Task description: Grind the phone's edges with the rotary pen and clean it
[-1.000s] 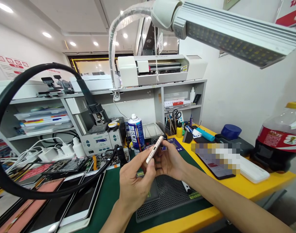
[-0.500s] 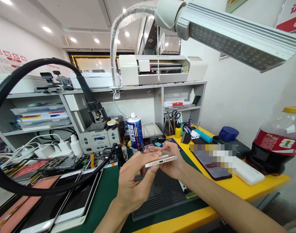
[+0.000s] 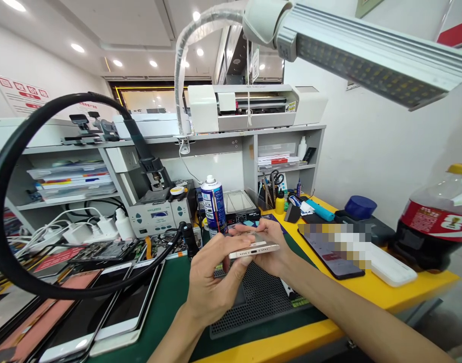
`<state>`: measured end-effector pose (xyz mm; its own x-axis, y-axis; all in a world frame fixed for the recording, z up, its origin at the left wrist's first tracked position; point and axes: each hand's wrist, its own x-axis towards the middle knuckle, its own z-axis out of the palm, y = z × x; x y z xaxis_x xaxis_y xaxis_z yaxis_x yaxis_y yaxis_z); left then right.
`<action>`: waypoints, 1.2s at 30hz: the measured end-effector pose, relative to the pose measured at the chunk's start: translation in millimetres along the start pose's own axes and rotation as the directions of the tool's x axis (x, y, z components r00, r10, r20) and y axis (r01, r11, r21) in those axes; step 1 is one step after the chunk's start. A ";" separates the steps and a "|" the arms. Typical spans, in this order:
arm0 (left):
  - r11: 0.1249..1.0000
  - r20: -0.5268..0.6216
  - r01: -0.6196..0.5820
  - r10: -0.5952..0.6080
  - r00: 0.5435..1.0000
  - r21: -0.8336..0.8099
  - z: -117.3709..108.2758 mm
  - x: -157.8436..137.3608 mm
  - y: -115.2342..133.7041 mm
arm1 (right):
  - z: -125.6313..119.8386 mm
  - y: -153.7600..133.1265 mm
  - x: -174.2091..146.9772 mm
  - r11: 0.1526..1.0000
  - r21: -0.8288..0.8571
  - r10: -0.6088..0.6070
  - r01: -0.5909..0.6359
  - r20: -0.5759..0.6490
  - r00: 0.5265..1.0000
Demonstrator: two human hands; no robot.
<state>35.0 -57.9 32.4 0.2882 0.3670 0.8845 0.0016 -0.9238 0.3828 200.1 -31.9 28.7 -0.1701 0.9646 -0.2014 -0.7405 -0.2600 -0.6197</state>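
A pale gold smartphone (image 3: 254, 250) is held up over the bench, its bottom edge with port and speaker holes facing me. My left hand (image 3: 215, 282) is closed on its near left corner, thumb below and fingers above. Around the far right side curls my right hand (image 3: 271, 247), its fingertips reaching over the top. Most of the phone's faces are hidden by the fingers. Beneath both hands lies a dark perforated mat (image 3: 263, 297) on a green work mat (image 3: 166, 297).
Tablets (image 3: 121, 307) and circuit boards lie at left below a looping black hose (image 3: 0, 227). A spray can (image 3: 213, 204) stands behind my hands. At right are a dark phone (image 3: 331, 257), a white power bank-like block (image 3: 393, 267) and a cola bottle (image 3: 435, 222). A lamp (image 3: 367, 55) hangs overhead.
The camera view has shifted slightly, so the scene sits a little further right. Both hands keep their hold on the smartphone, which is tilted slightly differently.
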 end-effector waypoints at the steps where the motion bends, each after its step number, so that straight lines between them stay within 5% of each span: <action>1: 1.000 0.003 0.000 0.000 1.000 0.001 -0.3 -0.2 0.2 | 0.1 0.2 -0.4 1.000 -0.003 -0.001 0.001 -0.001 1.000; 12: 0.996 0.000 0.021 -0.021 1.000 0.082 -6.2 -2.1 -3.5 | -4.1 7.3 2.1 0.989 -0.144 -0.034 0.040 0.041 0.999; 18: 0.964 -0.248 0.197 -0.150 0.957 0.178 -23.3 -2.8 -10.2 | -11.0 9.1 15.6 0.881 -0.440 -0.198 0.176 -0.005 0.980; 22: 0.933 -0.290 0.316 -0.259 0.921 0.172 -27.0 -0.1 -14.8 | -21.5 -25.4 21.1 0.697 -0.643 -0.480 0.318 -0.088 0.873; 28: 0.881 -0.166 0.458 -0.437 0.884 0.119 -19.6 -1.9 -21.6 | -61.5 -104.1 4.8 0.473 -0.817 -0.824 0.328 -0.279 0.493; 31: 0.868 -0.100 0.490 -0.482 0.870 0.078 -16.5 -5.5 -23.7 | -77.5 -131.8 -8.2 0.422 -0.874 -0.875 0.242 -0.323 0.361; 33: 0.865 -0.083 0.499 -0.494 0.865 0.052 -16.1 -7.3 -23.4 | -81.0 -144.1 -15.1 0.377 -0.908 -0.887 0.183 -0.297 0.354; 36: 0.868 -0.113 0.497 -0.491 0.864 0.025 -18.2 -8.2 -21.7 | -74.6 -149.1 -18.6 0.273 -0.956 -0.844 0.108 -0.184 0.503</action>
<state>15.2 -38.9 21.7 0.1400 0.7830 0.6061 0.1686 -0.6220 0.7646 362.3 -14.4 68.2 0.6593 0.6968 0.2823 0.4013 -0.0087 -0.9159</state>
